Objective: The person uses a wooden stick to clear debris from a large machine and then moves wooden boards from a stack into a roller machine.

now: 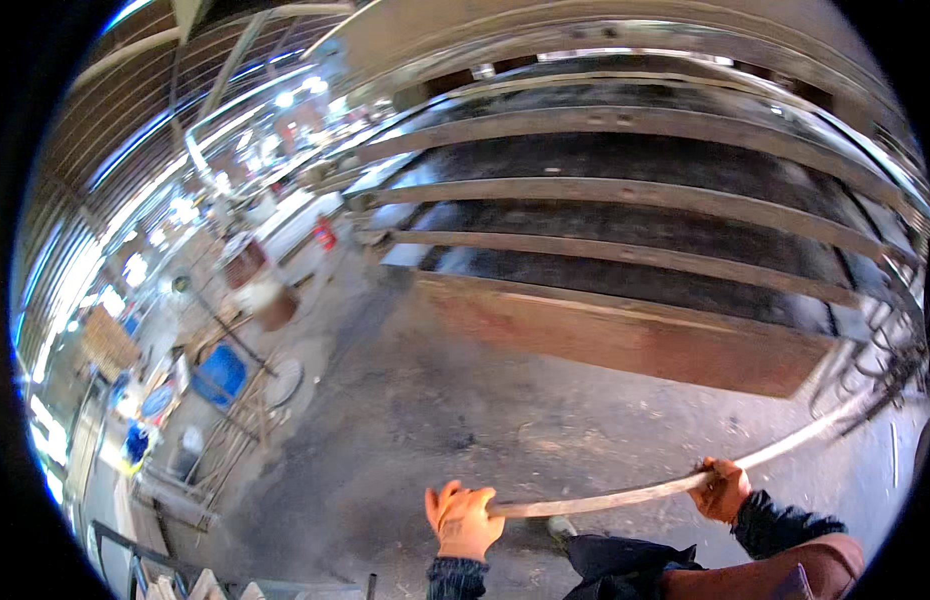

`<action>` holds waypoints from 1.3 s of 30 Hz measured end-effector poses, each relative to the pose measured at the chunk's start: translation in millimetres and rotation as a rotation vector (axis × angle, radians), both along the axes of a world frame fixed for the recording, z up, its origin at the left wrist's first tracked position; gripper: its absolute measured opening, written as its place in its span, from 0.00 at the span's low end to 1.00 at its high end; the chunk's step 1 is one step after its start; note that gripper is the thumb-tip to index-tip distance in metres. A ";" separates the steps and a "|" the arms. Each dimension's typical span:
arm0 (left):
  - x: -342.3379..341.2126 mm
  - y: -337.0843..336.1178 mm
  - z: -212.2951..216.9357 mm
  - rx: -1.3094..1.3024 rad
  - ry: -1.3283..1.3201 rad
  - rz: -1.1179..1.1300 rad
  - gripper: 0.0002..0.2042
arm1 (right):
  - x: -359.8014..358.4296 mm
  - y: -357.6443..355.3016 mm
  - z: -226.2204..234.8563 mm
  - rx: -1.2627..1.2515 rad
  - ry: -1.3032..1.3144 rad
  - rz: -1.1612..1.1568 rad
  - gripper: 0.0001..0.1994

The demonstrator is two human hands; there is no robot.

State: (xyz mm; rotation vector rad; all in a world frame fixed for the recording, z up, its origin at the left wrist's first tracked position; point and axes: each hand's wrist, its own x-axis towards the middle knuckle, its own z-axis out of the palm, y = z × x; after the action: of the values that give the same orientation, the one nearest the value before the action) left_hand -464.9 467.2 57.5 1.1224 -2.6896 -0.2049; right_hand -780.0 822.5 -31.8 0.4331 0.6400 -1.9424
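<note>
Both of my hands wear orange work gloves and grip one long, thin metal rod. My left hand is closed around the rod's near end at the bottom centre. My right hand is closed around it further along, to the right. Past my right hand the rod runs up and to the right toward a tangle of bent bars. Dark sleeves cover my forearms.
A big steel frame with crossbars and a rusty plate edge stands ahead. The concrete floor lies below it. At left are a blue barrel, metal racks and a brown drum.
</note>
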 end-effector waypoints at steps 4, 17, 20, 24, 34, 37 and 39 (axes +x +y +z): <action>33.8 -115.0 44.3 -0.114 -0.140 -0.095 0.12 | 20.4 -142.8 -49.3 0.129 -0.108 0.230 0.10; 245.0 -385.9 -0.9 0.084 -0.512 0.447 0.07 | 135.6 -657.0 -82.7 0.181 1.020 1.203 0.17; 317.9 -452.6 2.5 0.085 -0.445 0.612 0.07 | 188.4 -753.6 -44.9 0.366 0.733 1.012 0.19; 391.6 -540.1 12.8 0.152 -0.444 0.823 0.10 | 215.8 -848.8 -55.8 0.474 0.746 1.087 0.16; 446.4 -827.2 -60.3 0.463 -0.307 1.030 0.24 | 139.2 -896.5 -269.9 0.721 0.630 1.533 0.17; 466.3 -917.0 -101.1 0.846 -0.216 0.978 0.30 | 131.5 -983.0 -277.3 0.634 0.924 1.753 0.08; 495.0 -950.2 -119.9 0.803 -0.119 0.986 0.35 | 165.1 -1094.2 -254.7 0.765 2.002 2.093 0.09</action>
State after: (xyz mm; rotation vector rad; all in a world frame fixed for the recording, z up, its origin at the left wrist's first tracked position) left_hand 30.1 -483.0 -62.4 2.5483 -1.7774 -1.0786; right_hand -614.9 -271.7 -286.5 -1.4836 1.7496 0.6125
